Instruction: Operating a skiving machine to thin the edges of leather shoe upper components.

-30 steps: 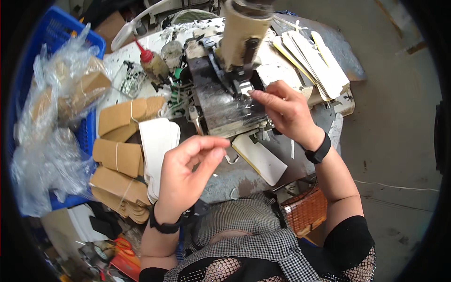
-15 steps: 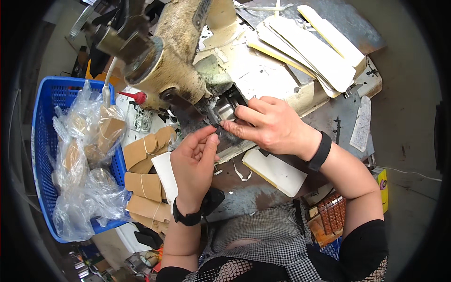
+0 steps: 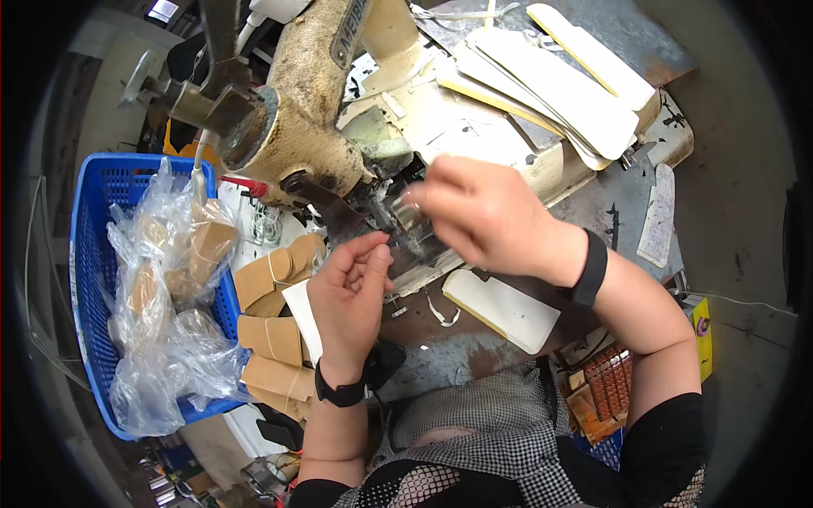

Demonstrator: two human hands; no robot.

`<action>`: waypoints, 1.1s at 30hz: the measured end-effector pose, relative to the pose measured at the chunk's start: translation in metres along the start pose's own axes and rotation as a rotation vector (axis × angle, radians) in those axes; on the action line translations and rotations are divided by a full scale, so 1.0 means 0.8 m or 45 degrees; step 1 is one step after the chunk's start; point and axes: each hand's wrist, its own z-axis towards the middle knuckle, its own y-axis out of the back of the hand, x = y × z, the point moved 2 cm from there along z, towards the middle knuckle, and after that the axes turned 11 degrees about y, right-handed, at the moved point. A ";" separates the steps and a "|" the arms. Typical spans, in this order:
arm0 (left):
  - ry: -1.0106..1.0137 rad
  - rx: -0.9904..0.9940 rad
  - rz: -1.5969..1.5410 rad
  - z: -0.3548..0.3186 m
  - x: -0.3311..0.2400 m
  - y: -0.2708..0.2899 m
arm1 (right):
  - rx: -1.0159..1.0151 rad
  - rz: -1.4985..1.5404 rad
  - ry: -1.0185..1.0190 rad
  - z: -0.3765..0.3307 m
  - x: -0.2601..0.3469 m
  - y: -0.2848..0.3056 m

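Note:
My left hand (image 3: 351, 288) is at the front of a cream-coloured machine (image 3: 309, 140), below its metal working parts. Its thumb and forefinger are pinched together; whatever lies between them is too small or dark to make out. To the right, my right hand (image 3: 495, 216) hovers beside a shiny metal cylinder (image 3: 409, 216), its fingers bent and smeared by motion. A white strip with a yellow edge (image 3: 504, 311) lies on the table below my right hand. Close by my left wrist, bundles of brown pieces (image 3: 275, 343) are held with bands.
A blue plastic basket (image 3: 91, 279) with clear bags of brown pieces stands at the left. More white strips (image 3: 550, 89) are stacked on the machine bed at the far right. A pale speckled strip (image 3: 656, 216) lies beyond my right wrist. Dark scraps litter the machine.
My right hand has lifted away from my left fingertips, and its fingers now blur. My left hand keeps its pinch almost in place. The whole view has shifted slightly.

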 end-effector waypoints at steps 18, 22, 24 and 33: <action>-0.683 -0.302 0.612 0.066 -0.015 0.037 | 0.729 0.326 0.032 0.177 -0.186 -0.145; -0.738 -0.251 0.623 0.063 -0.022 0.036 | 0.954 -0.147 0.081 0.190 -0.128 -0.087; -0.700 -0.254 0.618 0.062 -0.019 0.039 | 1.055 -0.362 0.130 0.214 -0.087 -0.087; -0.629 -0.220 0.692 0.066 -0.022 0.043 | 0.892 -0.004 0.839 0.181 -0.188 -0.106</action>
